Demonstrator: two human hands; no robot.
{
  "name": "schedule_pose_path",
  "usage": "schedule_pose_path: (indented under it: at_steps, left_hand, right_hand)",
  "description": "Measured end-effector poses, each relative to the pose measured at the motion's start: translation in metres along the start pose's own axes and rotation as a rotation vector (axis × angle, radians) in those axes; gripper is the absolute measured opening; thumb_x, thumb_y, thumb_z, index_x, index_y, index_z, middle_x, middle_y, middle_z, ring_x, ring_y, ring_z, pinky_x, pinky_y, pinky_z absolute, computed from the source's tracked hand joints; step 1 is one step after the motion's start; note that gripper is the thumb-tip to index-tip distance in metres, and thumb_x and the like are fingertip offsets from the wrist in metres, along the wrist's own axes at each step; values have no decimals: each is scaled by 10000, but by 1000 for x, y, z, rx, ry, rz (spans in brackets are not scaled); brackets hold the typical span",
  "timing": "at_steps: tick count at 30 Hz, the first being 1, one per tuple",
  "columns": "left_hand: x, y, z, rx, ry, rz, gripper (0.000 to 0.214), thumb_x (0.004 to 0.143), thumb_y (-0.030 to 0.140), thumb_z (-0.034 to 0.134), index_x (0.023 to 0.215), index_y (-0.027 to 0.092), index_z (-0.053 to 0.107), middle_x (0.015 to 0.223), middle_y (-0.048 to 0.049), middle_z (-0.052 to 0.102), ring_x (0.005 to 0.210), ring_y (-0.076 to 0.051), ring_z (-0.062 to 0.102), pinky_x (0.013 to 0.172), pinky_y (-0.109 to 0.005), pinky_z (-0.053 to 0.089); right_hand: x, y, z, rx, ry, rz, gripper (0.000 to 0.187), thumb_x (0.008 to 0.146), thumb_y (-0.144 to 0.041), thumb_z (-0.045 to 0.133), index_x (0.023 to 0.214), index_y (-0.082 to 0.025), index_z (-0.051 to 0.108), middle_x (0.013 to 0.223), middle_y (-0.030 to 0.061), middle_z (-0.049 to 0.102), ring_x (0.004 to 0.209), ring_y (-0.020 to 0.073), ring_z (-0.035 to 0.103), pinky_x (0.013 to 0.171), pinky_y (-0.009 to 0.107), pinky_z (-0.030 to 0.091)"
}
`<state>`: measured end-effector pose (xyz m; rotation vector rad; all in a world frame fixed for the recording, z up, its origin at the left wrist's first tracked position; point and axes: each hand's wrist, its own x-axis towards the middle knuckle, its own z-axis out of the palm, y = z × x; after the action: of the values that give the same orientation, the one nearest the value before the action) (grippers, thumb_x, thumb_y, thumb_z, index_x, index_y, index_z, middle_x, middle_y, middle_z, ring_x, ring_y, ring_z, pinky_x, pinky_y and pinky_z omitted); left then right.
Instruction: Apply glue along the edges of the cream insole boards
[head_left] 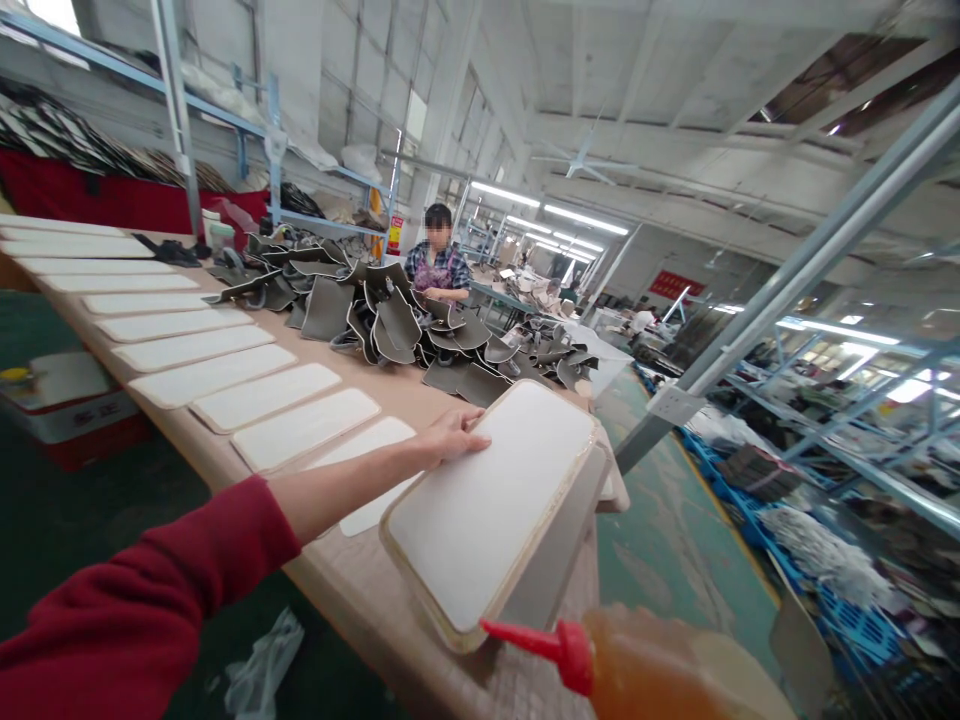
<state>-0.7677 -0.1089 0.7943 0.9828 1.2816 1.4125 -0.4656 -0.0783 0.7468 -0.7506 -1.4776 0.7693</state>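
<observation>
My left hand [454, 438], in a red sleeve, is closed on the far left edge of a white rounded panel [499, 500], its thumb lying on top. The panel has a beige border and is tilted at the table's corner, with a grey-white surface [551, 550] under its right side. At the lower right, a bottle of amber liquid [645, 660] points its red nozzle at the panel's near corner; the tip is at or just beside the border. My right hand does not show in the picture.
Similar white panels [307, 428] lie in a row along the table [352, 590]. Behind them is a heap of grey curved pieces [397, 325], with a person [436, 262] beyond. A metal post [750, 310] slants up on the right; blue crates [847, 610] stand past the aisle.
</observation>
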Motion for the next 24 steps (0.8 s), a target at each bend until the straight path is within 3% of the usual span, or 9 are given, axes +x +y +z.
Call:
schedule_pose_path:
  at_steps: [5, 9, 11, 13, 17, 20, 22, 23, 24]
  left_hand:
    - [-8, -2, 9, 12, -42, 85, 693, 628, 259, 699, 1277, 174, 473, 876, -39, 683, 665, -160, 630, 577, -246, 509]
    - [-12, 4, 20, -14, -126, 88, 670, 626, 272, 692, 1255, 161, 490, 904, -54, 673, 650, -155, 615, 561, -242, 493]
    - [-11, 8, 24, -17, -155, 78, 642, 604, 248, 686, 1218, 154, 525, 912, -64, 671, 670, -163, 613, 575, -244, 486]
    - [-9, 10, 27, -21, -155, 29, 608, 585, 217, 664, 1182, 166, 560, 919, -63, 672, 709, -182, 617, 600, -256, 482]
    - [-5, 12, 28, -12, -94, -62, 620, 555, 150, 597, 1172, 213, 571, 928, -21, 670, 750, -197, 612, 661, -274, 481]
    - [-5, 12, 26, 37, -96, -57, 713, 512, 89, 548, 1215, 211, 531, 871, -3, 662, 738, -191, 601, 638, -260, 473]
    - [-3, 10, 23, 45, -105, -35, 774, 493, 68, 520, 1256, 198, 486, 880, -10, 655, 742, -185, 598, 618, -247, 466]
    - [-2, 8, 21, 45, -96, -23, 812, 491, 65, 513, 1289, 193, 444, 904, -17, 651, 744, -181, 597, 609, -241, 463]
    - [-1, 7, 19, 49, -76, -15, 852, 490, 64, 513, 1325, 187, 393, 926, -24, 646, 739, -177, 596, 596, -237, 460]
  right_hand:
    - [17, -29, 11, 286, 175, 74, 422, 752, -411, 601, 1118, -214, 528, 1087, 47, 592, 963, 222, 582, 846, 420, 499]
    - [29, -42, 19, 451, 332, 106, 497, 561, -240, 780, 1023, -196, 600, 993, 9, 632, 891, 140, 600, 830, 257, 503]
    - [38, -44, 19, 444, 358, 83, 502, 519, -229, 802, 988, -212, 622, 981, -5, 636, 902, 128, 594, 823, 233, 503]
    - [44, -45, 17, 416, 340, 73, 513, 534, -237, 790, 1016, -235, 615, 1092, -5, 604, 1041, 148, 542, 910, 282, 469]
    - [37, -42, 14, 382, 311, 95, 456, 548, -222, 777, 976, -238, 619, 1156, -6, 577, 1111, 166, 499, 1078, 376, 284]
    - [5, -37, 20, 403, 281, 186, 487, 513, -268, 795, 958, -206, 607, 1153, 40, 581, 1043, 223, 552, 984, 422, 416]
    - [-21, -35, 29, 438, 213, 340, 565, 473, -305, 805, 976, -170, 584, 1071, 83, 619, 927, 234, 604, 827, 347, 518]
    - [-32, -34, 34, 462, 173, 423, 599, 395, -299, 828, 931, -164, 594, 965, 61, 653, 810, 219, 632, 696, 284, 550]
    - [-40, -35, 39, 469, 147, 440, 619, 382, -314, 831, 934, -165, 594, 884, 50, 666, 756, 228, 638, 635, 294, 559]
